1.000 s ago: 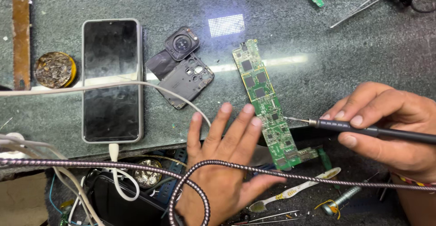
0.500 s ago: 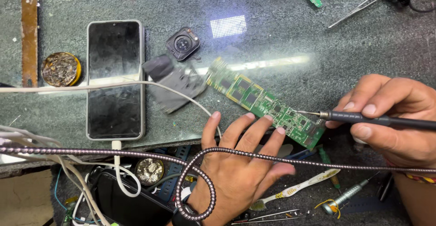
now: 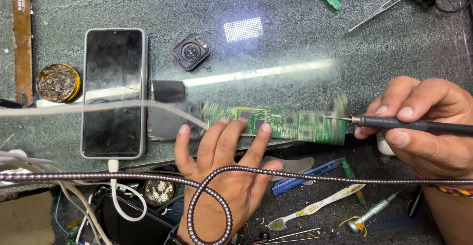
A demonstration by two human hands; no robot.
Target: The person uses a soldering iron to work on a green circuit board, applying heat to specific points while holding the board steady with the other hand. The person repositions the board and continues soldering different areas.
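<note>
Head view: a long green circuit board (image 3: pixel 276 122), blurred in the frame, is seen lying lengthwise on the grey counter (image 3: pixel 295 53) near its front edge. The left hand (image 3: pixel 226 171) is laid flat and open, its fingertips (image 3: pixel 266 127) pressed on the left half of the board; nothing is clasped. The right hand (image 3: pixel 419 122) is clenched around a dark soldering iron (image 3: pixel 409 125), held level, with its fine tip brought against the right end of the board. A smartphone (image 3: pixel 114 92) with a dark screen is placed left of the board, a white cable (image 3: pixel 118 186) plugged into its lower end. A small square smartwatch body (image 3: pixel 191 52) is set above the board, well apart from it. A round tin of flux (image 3: pixel 58 82) is positioned left of the phone. A flexible metal hose (image 3: pixel 212 196) is looped across the left wrist. A toothbrush (image 3: pixel 315 208) is located below the counter edge.
</note>
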